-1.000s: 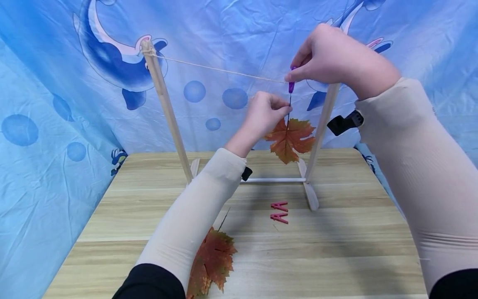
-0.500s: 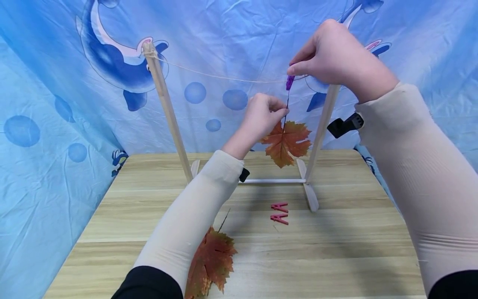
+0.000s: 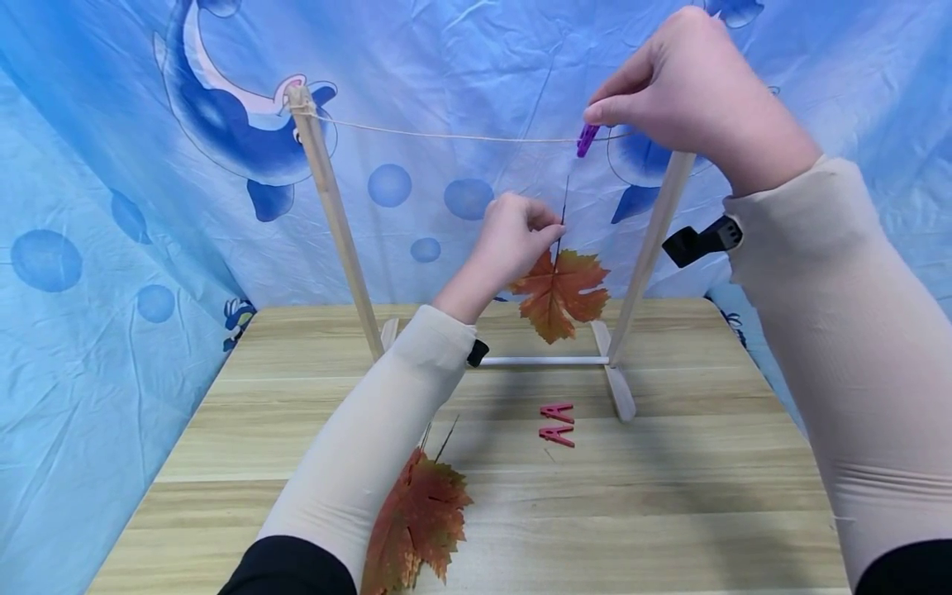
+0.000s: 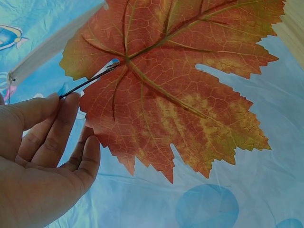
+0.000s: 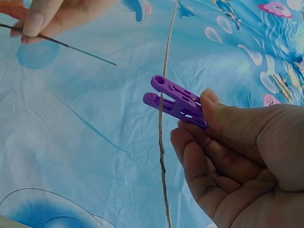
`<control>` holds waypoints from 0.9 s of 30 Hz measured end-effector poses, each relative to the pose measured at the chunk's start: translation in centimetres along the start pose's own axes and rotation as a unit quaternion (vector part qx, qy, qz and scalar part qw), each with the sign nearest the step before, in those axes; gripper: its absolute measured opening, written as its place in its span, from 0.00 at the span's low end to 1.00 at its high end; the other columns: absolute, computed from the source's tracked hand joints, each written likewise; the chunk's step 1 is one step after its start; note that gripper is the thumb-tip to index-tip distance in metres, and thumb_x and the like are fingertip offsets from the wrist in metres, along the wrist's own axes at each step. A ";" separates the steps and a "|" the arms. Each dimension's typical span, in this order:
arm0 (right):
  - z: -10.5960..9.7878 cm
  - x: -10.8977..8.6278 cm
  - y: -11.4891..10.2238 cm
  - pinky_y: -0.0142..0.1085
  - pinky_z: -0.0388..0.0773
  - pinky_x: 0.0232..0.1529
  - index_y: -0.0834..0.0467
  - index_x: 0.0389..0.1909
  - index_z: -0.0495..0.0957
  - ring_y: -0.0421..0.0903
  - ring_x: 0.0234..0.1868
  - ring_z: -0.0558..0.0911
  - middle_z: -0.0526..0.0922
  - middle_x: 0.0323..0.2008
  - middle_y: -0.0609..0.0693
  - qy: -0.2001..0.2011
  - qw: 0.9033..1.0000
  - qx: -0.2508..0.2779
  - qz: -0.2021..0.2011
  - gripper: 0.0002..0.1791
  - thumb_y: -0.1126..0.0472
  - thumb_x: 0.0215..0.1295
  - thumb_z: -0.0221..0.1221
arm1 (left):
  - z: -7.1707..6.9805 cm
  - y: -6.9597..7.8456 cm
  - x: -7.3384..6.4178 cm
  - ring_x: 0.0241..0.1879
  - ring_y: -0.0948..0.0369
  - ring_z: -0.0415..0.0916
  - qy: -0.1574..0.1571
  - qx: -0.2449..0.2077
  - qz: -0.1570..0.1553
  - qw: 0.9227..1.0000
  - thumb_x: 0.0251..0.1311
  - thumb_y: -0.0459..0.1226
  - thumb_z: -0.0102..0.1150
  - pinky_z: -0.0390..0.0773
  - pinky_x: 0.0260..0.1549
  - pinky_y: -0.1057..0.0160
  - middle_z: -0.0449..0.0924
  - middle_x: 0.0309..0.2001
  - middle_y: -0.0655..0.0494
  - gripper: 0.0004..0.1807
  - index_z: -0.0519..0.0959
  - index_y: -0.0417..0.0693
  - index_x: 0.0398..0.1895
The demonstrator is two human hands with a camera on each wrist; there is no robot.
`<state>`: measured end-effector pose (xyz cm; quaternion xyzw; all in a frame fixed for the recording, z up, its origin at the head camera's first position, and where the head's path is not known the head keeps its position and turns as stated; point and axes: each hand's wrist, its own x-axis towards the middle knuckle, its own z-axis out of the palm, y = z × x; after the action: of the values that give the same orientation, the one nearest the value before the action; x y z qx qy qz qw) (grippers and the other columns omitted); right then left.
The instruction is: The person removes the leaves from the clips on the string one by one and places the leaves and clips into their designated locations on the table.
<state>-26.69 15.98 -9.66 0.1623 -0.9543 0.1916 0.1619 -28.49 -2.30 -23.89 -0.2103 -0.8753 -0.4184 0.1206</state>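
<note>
My left hand (image 3: 515,240) pinches the dark stem of an orange-red maple leaf (image 3: 559,293), which hangs below the string. In the left wrist view the leaf (image 4: 175,90) spreads out past my fingertips. My right hand (image 3: 687,91) squeezes a purple clothespin (image 3: 587,140) by its handles. The right wrist view has the clothespin's (image 5: 175,100) jaws apart, with the string (image 5: 163,156) running between them. The stem's free tip points toward the clothespin, with a gap between the two.
The string is tied to a wooden post (image 3: 327,198) on the left and reaches toward another post (image 3: 654,240) on the right. Two pink clothespins (image 3: 556,435) lie on the table (image 3: 669,496). More maple leaves (image 3: 420,521) lie partly behind my left sleeve.
The stem has come away from the purple clothespin. My left hand and the leaf have moved down and left, my right hand and the clothespin up, and the string has risen.
</note>
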 end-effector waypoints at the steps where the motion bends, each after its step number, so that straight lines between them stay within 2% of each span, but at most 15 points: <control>1: 0.0 0.0 0.0 0.41 0.80 0.48 0.52 0.55 0.87 0.47 0.44 0.73 0.86 0.51 0.56 0.003 1.000 0.002 0.002 0.22 0.42 0.70 0.61 | -0.1 -0.1 -0.1 0.44 0.63 0.77 0.000 -0.001 0.000 1.000 0.69 0.38 0.65 0.77 0.39 0.65 0.87 0.37 0.59 0.07 0.90 0.46 0.40; 3: -0.1 -0.1 0.0 0.46 0.79 0.52 0.51 0.55 0.86 0.46 0.45 0.73 0.86 0.52 0.56 0.011 1.000 0.005 0.006 0.22 0.42 0.70 0.61 | -0.2 -0.3 -0.3 0.44 0.63 0.78 -0.001 0.001 0.001 1.000 0.69 0.38 0.65 0.77 0.40 0.64 0.87 0.37 0.58 0.07 0.90 0.46 0.41; 6: -0.2 -0.2 -0.1 0.47 0.78 0.54 0.51 0.56 0.86 0.46 0.45 0.72 0.85 0.54 0.56 0.023 1.000 0.010 0.010 0.22 0.42 0.70 0.61 | -0.4 -0.6 -0.8 0.43 0.62 0.79 0.000 0.007 0.010 1.000 0.69 0.38 0.66 0.77 0.39 0.64 0.87 0.37 0.58 0.07 0.90 0.46 0.40; 9: -0.4 -0.2 -0.1 0.45 0.78 0.54 0.51 0.56 0.86 0.45 0.46 0.70 0.84 0.55 0.56 0.029 0.999 0.019 0.017 0.23 0.41 0.69 0.61 | -0.5 -1.0 -1.2 0.42 0.62 0.78 -0.001 0.006 0.012 1.000 0.68 0.37 0.66 0.77 0.39 0.63 0.87 0.37 0.59 0.06 0.90 0.46 0.40; 12: -0.5 -0.3 0.0 0.40 0.78 0.52 0.52 0.55 0.86 0.45 0.45 0.69 0.84 0.55 0.56 0.036 0.999 0.032 0.023 0.24 0.40 0.69 0.61 | -0.6 -1.4 -1.6 0.42 0.62 0.79 -0.004 0.009 0.011 1.000 0.68 0.37 0.66 0.75 0.47 0.62 0.87 0.36 0.59 0.06 0.90 0.46 0.39; 16: -0.7 -0.5 0.2 0.38 0.78 0.52 0.52 0.56 0.86 0.45 0.47 0.69 0.84 0.55 0.55 0.050 0.997 0.049 0.032 0.26 0.39 0.68 0.61 | -0.9 -2.1 -2.3 0.44 0.62 0.78 -0.010 0.016 0.009 1.000 0.69 0.38 0.65 0.73 0.51 0.60 0.87 0.35 0.60 0.06 0.90 0.47 0.38; 19: -0.9 -0.7 0.3 0.39 0.78 0.54 0.50 0.57 0.86 0.45 0.51 0.68 0.83 0.57 0.54 0.055 0.996 0.059 0.038 0.27 0.38 0.67 0.60 | -1.2 -2.7 -2.8 0.44 0.61 0.79 -0.014 0.017 0.008 1.000 0.69 0.37 0.65 0.77 0.45 0.59 0.87 0.35 0.59 0.06 0.90 0.46 0.38; 27: -1.4 -2.2 0.3 0.35 0.78 0.51 0.47 0.55 0.87 0.41 0.48 0.71 0.85 0.54 0.51 0.076 0.992 0.088 0.039 0.23 0.39 0.66 0.62 | -2.0 -3.4 -4.6 0.43 0.60 0.82 -0.024 0.008 0.009 1.000 0.68 0.35 0.66 0.79 0.45 0.59 0.88 0.36 0.57 0.06 0.90 0.45 0.39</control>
<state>-24.48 17.43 -9.35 0.1233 -0.9245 0.2924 0.2113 -25.95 -7.02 -26.79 -0.2272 -0.8794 -0.4048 0.1055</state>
